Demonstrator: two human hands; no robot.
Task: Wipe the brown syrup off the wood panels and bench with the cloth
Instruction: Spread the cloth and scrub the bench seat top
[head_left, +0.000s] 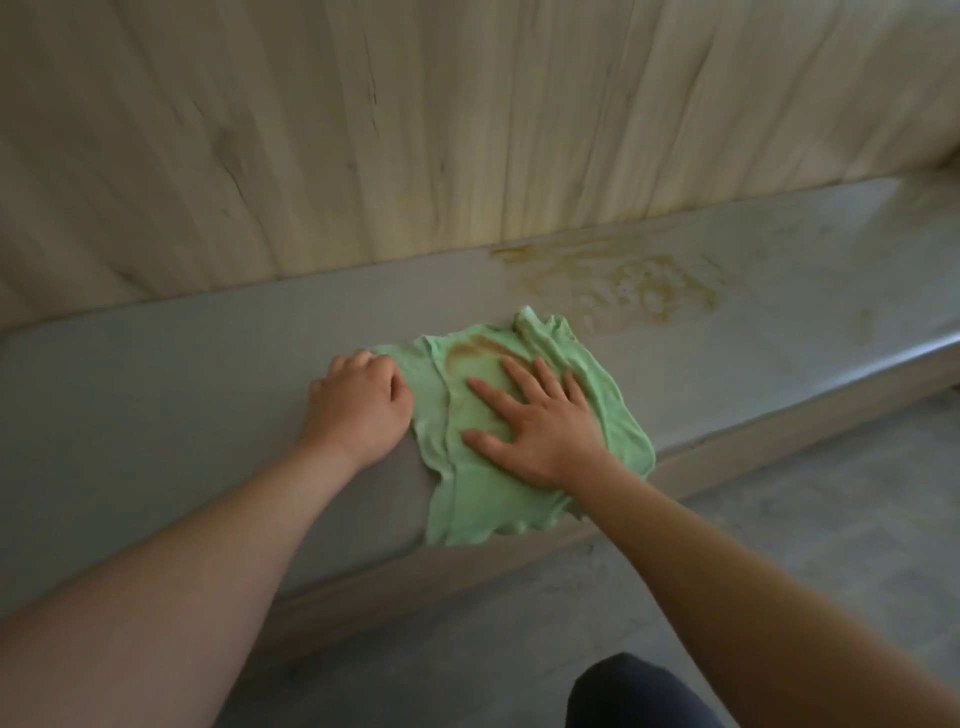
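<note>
Lying spread on the bench (156, 400), the green cloth (483, 499) sits just left of the brown syrup smear (639, 283), its stained face up, probably being smoothed for another pass. The left hand (358, 405) is curled at the cloth's left edge, apparently pinching it taut. The right hand (540, 431) presses flat on the cloth, fingers straight and splayed, gripping nothing. Wood panels (415, 130) rise behind.

cloth (519, 441) on bench (182, 374), syrup (639, 280) right, panels (415, 130) behind
</note>
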